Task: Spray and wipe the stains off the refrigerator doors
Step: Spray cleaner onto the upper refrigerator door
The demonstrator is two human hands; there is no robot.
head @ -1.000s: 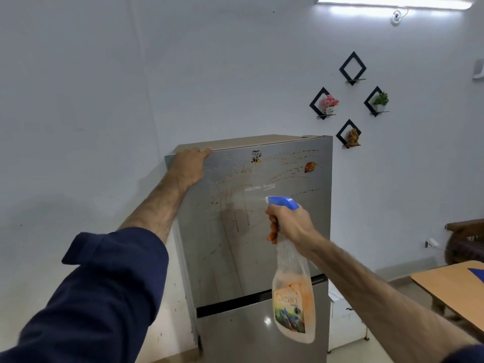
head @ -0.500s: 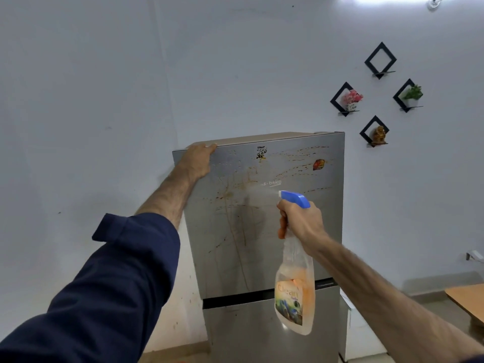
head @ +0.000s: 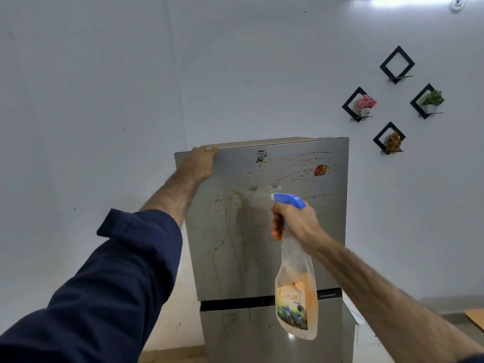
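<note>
A grey two-door refrigerator (head: 324,231) stands against the wall. Orange-brown stains (head: 230,205) streak and drip down its upper door, and its lower door (head: 235,336) shows below a dark gap. My left hand (head: 199,163) holds the upper door's top left corner, fingers hooked over the top edge. In front of the door, my right hand (head: 296,221) grips the neck and trigger of a clear spray bottle (head: 296,305) with a blue head and orange liquid. A fine mist leaves the nozzle leftward, toward the stains.
Black diamond wall shelves (head: 361,104) with small plants and a figurine hang to the right of the refrigerator. A wooden table corner (head: 475,318) shows at the right edge. Two stickers sit near the door's top. The white wall is close on the left.
The view has swung left and up, so the refrigerator sits further right in frame. The bottle stayed raised at the door, and spray mist now shows at the nozzle. My left hand kept its hold.
</note>
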